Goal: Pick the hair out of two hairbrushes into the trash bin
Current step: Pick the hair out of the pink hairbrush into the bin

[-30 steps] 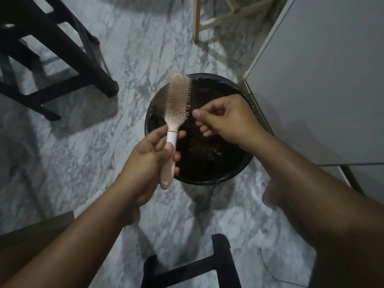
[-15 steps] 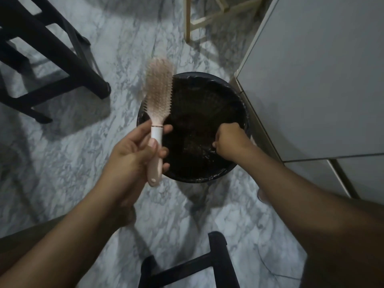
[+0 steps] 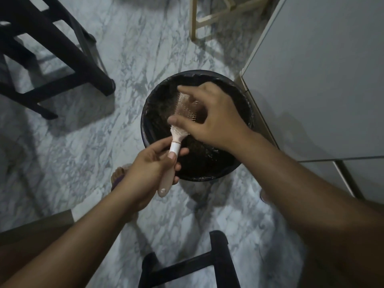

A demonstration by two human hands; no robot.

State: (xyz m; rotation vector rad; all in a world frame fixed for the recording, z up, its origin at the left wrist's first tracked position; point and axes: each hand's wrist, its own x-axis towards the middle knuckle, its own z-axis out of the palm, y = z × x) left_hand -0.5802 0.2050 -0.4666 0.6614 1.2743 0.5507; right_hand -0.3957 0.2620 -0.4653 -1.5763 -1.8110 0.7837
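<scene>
My left hand [image 3: 149, 169] grips the handle of a pink hairbrush [image 3: 174, 148] and holds its head over the round black trash bin [image 3: 145, 113], which is lined with a dark bag. My right hand [image 3: 214, 119] lies over the brush head from the right. Its thumb and forefinger are spread wide and its other fingers bend down onto the bristles. Most of the brush head is hidden under that hand. Any hair between the fingers is too dark to make out. Only one hairbrush is in view.
The bin stands on a grey marble floor beside a white cabinet [image 3: 311, 80] on the right. Black chair legs [image 3: 62, 59] stand at the upper left, a pale wooden frame [image 3: 207, 17] at the top, another black frame [image 3: 187, 265] at the bottom. My sandalled foot [image 3: 118, 175] shows beside my left hand.
My right hand has come up out of the bin and now covers the brush head. My left hand has swung the brush to the right, over the bin.
</scene>
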